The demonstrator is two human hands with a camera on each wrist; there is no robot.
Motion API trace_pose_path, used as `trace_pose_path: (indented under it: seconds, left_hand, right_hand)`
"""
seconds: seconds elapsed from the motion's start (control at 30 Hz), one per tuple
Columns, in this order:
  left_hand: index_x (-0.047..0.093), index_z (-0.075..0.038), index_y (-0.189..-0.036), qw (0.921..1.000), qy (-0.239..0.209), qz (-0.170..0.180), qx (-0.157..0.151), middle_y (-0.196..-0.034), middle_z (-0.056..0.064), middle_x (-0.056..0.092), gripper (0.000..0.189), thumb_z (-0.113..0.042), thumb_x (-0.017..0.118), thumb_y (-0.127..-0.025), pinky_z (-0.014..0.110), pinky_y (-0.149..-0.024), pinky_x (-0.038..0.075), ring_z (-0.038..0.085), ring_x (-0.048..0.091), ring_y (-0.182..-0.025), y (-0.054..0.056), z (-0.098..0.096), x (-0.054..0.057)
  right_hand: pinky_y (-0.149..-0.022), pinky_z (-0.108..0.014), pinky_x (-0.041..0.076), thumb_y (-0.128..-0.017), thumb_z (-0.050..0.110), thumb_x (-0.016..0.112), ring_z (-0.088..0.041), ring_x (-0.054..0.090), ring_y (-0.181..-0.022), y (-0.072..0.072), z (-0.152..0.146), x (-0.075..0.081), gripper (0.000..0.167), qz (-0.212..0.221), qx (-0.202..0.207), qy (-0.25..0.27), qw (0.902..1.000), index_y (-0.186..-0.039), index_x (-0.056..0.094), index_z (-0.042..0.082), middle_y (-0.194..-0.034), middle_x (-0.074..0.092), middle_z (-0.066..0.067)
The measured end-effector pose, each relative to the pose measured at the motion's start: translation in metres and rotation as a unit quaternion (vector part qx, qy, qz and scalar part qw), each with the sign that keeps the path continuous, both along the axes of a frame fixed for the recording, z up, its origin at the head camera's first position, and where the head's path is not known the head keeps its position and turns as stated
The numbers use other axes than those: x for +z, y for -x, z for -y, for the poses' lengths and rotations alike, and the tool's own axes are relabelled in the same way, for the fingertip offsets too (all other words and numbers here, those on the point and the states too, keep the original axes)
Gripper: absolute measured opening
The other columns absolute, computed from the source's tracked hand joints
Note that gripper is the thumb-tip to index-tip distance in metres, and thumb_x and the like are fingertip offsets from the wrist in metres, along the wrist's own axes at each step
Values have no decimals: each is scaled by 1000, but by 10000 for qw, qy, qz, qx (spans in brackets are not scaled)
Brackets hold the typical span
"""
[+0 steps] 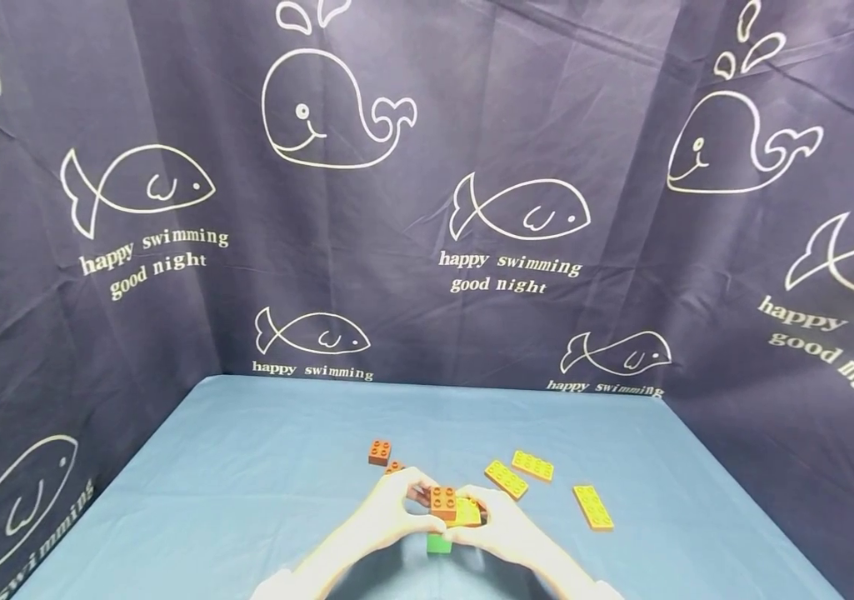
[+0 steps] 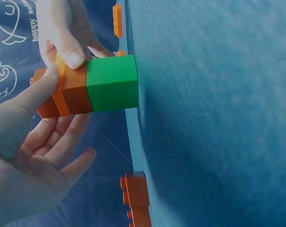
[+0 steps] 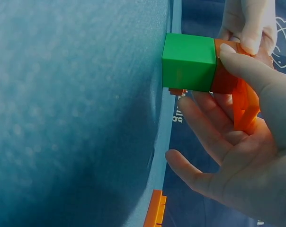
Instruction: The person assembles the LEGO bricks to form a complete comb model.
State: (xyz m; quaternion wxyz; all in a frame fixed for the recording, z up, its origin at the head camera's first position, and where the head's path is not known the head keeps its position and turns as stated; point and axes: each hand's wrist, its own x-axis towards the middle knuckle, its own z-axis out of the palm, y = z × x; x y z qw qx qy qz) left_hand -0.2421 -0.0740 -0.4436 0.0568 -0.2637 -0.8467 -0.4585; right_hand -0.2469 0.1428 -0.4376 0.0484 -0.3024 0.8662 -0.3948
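step: pressing bricks together, I'd guess | left hand (image 1: 389,508) + right hand (image 1: 507,523) both pinching the brick stack (image 1: 443,503), blue table's (image 1: 284,450) 6 o'clock side | next: prob wants an even squeeze

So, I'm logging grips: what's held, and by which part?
Left hand and right hand hold the brick stack by its sides, above the green brick.
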Motion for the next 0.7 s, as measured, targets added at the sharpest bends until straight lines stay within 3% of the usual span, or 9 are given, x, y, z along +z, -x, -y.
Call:
trace_pose_path:
  seconds: [0.23, 0.7]
  left_hand:
    - [65, -12, -102, 9999, 9, 136, 73, -94, -3, 67, 40, -30, 82, -70, 24, -82, 50, 3, 64, -80, -2, 0, 1]
    - [66, -12, -102, 9997, -54, 220, 85, -92, -4, 68, 40, -30, 81, -71, 24, -82, 50, 3, 65, -81, -2, 0, 0]
  right_hand:
    - [-59, -19, 39, -80, 37, 73, 0, 48, -69, -2, 1, 1, 35, 117, 40, 183, 9998, -105, 64, 15, -83, 60, 6]
    - [-67, -21, 42, -80, 40, 72, 0, 51, -77, 0, -2, 3, 34, -114, 135, 5, 9998, -105, 64, 18, -88, 62, 9]
